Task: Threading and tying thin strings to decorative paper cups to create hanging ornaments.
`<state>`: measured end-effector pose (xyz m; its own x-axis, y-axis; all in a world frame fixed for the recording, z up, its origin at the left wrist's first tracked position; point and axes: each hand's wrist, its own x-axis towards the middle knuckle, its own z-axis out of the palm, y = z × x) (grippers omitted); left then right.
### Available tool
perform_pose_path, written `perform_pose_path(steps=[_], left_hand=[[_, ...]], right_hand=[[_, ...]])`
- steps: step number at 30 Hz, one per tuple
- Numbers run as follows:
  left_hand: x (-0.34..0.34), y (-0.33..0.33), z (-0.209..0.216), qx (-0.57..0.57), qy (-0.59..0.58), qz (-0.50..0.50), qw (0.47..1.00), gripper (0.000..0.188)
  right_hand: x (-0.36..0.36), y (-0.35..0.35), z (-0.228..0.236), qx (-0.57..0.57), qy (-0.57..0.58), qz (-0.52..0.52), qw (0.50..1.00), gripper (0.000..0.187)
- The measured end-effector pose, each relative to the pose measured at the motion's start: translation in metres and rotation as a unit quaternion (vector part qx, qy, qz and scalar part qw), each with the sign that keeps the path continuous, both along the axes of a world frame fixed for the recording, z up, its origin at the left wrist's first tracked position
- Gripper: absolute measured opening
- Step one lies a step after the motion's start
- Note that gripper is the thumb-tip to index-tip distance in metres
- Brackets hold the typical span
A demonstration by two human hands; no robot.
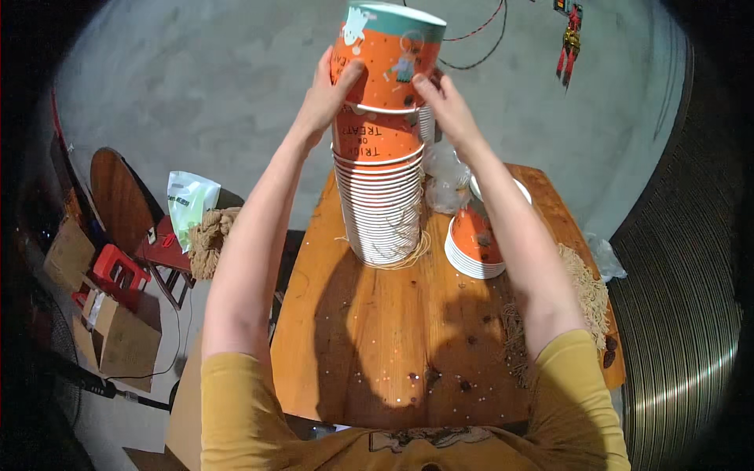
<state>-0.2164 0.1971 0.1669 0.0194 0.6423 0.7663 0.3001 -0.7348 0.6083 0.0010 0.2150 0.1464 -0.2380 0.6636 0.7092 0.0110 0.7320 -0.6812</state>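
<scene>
My left hand (328, 94) and my right hand (449, 108) grip an orange paper bucket (375, 67) from its two sides, thumbs on the near wall. It has a teal band near its white rim and printed cartoon figures. It sits at the top of a tall stack of nested paper buckets (378, 204), whose white rims show in a long column. Whether it is nested in the bucket below or just above it, I cannot tell. A shorter stack of orange buckets (475, 243) stands to the right, partly behind my right forearm. Thin beige strands (412, 255) lie around the tall stack's base.
The wooden table (377, 337) carries small white specks and dark bits. Beige yarn (585, 290) lies at its right edge, and clear plastic bags (448, 184) sit behind the stacks. At left are a red stool (120, 267), a cardboard box (126, 337) and a white-green bag (191, 200).
</scene>
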Motion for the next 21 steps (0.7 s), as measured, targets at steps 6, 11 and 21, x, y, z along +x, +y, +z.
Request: perform_pose_path(steps=[6,11,21], left_hand=[[-0.006,0.008,-0.064,-0.058,0.011,0.091,0.994,0.078],[0.004,-0.003,-0.12,-0.035,-0.037,0.074,0.996,0.082],[0.041,-0.092,-0.199,0.001,-0.065,0.234,0.97,0.033]], right_hand=[[-0.007,0.01,-0.053,-0.018,0.009,-0.052,0.998,0.069],[0.002,-0.012,-0.086,-0.046,-0.04,-0.071,0.996,0.066],[0.132,-0.055,-0.072,0.114,-0.37,-0.269,0.882,0.051]])
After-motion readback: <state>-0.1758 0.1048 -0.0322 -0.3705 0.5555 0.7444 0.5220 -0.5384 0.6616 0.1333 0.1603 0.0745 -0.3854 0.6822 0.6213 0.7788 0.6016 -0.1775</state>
